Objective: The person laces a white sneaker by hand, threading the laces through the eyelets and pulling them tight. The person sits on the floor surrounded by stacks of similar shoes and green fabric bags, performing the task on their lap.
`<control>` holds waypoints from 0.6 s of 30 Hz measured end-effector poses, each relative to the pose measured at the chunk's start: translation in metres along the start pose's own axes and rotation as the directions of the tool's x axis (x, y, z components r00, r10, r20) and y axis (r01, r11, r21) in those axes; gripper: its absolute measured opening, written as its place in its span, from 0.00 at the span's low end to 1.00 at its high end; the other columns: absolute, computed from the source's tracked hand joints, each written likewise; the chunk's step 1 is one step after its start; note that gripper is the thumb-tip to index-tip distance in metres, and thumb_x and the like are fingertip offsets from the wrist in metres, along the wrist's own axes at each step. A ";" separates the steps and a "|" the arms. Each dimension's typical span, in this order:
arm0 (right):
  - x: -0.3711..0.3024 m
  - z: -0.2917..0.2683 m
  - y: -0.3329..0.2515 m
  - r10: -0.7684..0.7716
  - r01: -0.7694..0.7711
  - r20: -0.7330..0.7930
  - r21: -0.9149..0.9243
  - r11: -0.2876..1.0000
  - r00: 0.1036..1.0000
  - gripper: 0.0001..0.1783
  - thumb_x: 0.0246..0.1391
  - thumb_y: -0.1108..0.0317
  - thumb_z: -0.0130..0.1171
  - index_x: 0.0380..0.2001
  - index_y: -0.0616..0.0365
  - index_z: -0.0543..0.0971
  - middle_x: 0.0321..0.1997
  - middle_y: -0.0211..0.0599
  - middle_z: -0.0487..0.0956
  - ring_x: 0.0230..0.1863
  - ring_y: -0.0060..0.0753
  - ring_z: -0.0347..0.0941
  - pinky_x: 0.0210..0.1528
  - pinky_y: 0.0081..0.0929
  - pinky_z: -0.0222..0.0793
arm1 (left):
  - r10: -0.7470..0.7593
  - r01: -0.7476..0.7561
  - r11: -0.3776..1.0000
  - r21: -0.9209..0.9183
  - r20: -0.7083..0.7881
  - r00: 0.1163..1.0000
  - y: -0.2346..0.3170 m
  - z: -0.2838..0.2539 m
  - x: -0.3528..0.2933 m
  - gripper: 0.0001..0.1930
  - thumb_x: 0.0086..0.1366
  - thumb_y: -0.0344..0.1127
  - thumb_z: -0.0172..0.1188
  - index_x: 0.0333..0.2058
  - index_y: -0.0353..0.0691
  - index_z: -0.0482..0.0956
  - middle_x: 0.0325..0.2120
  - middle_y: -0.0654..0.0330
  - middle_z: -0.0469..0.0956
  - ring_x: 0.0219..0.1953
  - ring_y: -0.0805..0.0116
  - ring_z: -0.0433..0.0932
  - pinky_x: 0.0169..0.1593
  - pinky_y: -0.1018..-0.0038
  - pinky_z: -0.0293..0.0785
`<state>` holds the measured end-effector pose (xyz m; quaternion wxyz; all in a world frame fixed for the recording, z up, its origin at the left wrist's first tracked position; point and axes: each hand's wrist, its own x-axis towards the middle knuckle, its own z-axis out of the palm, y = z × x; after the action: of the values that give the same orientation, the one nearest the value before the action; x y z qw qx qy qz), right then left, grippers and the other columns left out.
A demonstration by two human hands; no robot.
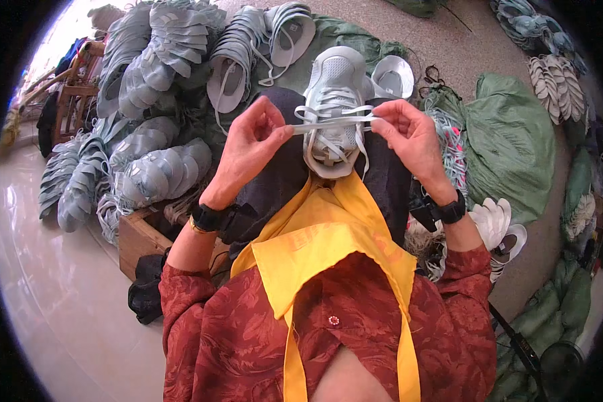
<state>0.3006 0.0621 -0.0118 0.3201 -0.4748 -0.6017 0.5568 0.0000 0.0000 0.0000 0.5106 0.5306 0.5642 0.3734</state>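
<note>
White lace (pixel 335 123) stretches taut over a pale grey shoe (pixel 342 77), left hand (pixel 256 142) and right hand (pixel 409 132) each pinching it. Shoe sits between both hands, laced side up. Stacked grey shoe parts (pixel 162 169) left of left hand; green sack (pixel 509 144) right of right hand.

A lace (pixel 335 122) spans the gap between left hand (pixel 253 139) and right hand (pixel 410 137), above the shoe (pixel 340 70). Stacked uppers (pixel 167 57) block the upper left, a green sack (pixel 509 144) the right; passage lies over the tiled floor (pixel 60 295), lower left.
</note>
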 end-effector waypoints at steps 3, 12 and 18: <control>-0.007 0.006 -0.004 -0.057 0.052 -0.014 -0.214 0.975 0.998 0.14 0.54 0.69 0.71 0.43 0.59 0.82 0.32 0.30 0.84 0.24 0.17 0.75 0.29 0.18 0.71 | -0.018 0.016 1.000 -0.024 -0.085 0.996 0.006 0.003 -0.002 0.10 0.65 0.30 0.67 0.34 0.40 0.72 0.27 0.73 0.70 0.29 0.85 0.65 0.32 0.83 0.62; -0.009 0.023 -0.007 -0.258 0.218 -0.004 -0.519 0.826 0.966 0.15 0.50 0.67 0.71 0.39 0.62 0.78 0.32 0.40 0.81 0.21 0.35 0.75 0.28 0.33 0.72 | 0.152 -0.078 0.962 0.263 -0.273 0.950 0.001 0.008 -0.006 0.10 0.61 0.26 0.68 0.32 0.36 0.72 0.25 0.68 0.72 0.27 0.82 0.67 0.31 0.80 0.66; -0.011 0.035 -0.004 -0.221 0.168 -0.034 -0.540 0.825 0.975 0.11 0.52 0.71 0.65 0.36 0.62 0.75 0.34 0.49 0.80 0.30 0.52 0.80 0.33 0.46 0.75 | 0.257 -0.210 0.921 0.329 -0.106 0.961 0.022 0.020 -0.017 0.09 0.62 0.23 0.67 0.32 0.35 0.73 0.24 0.66 0.73 0.28 0.78 0.72 0.34 0.79 0.70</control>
<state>0.2718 0.0395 -0.0125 0.2586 -0.5070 -0.7620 0.3088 0.0232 -0.0153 0.0204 0.3282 0.6398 0.5850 0.3751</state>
